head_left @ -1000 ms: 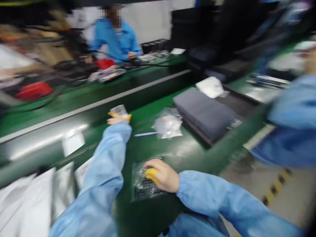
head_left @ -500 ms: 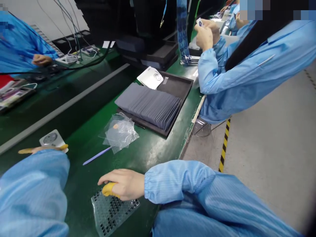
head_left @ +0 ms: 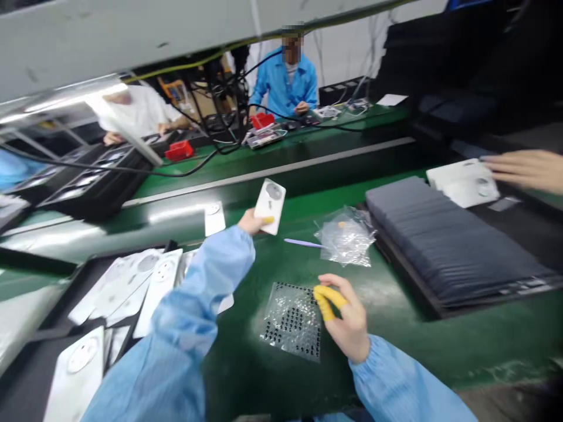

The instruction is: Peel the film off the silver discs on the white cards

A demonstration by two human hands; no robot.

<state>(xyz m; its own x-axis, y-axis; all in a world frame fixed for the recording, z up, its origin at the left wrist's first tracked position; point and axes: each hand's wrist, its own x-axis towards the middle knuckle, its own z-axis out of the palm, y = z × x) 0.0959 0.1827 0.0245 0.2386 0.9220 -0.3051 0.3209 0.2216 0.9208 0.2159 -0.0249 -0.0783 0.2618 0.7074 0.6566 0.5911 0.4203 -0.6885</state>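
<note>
My left hand (head_left: 252, 222) grips a white phone back cover (head_left: 270, 205) with a grey round camera area, held raised and tilted over the bench. A yellow finger cot shows on its thumb. My right hand (head_left: 345, 313) wears yellow cots on two fingers, whose tips come together at the upper right edge of a clear sheet of black round dots (head_left: 290, 321). Whether anything is between those tips is too small to tell. The sheet lies flat on the green bench. Beyond it are a purple stick-like tool (head_left: 303, 242) and crumpled clear film (head_left: 347, 237).
Several white covers lie in a black tray (head_left: 83, 275) at left; another cover (head_left: 214, 219) lies behind my left arm. At right, a black tray (head_left: 422, 296) holds a stack of dark grey sheets (head_left: 444, 228). A co-worker's hand (head_left: 528, 169) touches white covers (head_left: 464, 183) there.
The view has swung left. My left hand has lifted the white phone back cover off the bench. My right hand has moved from over the dotted sheet to its right edge, fingertips together.
</note>
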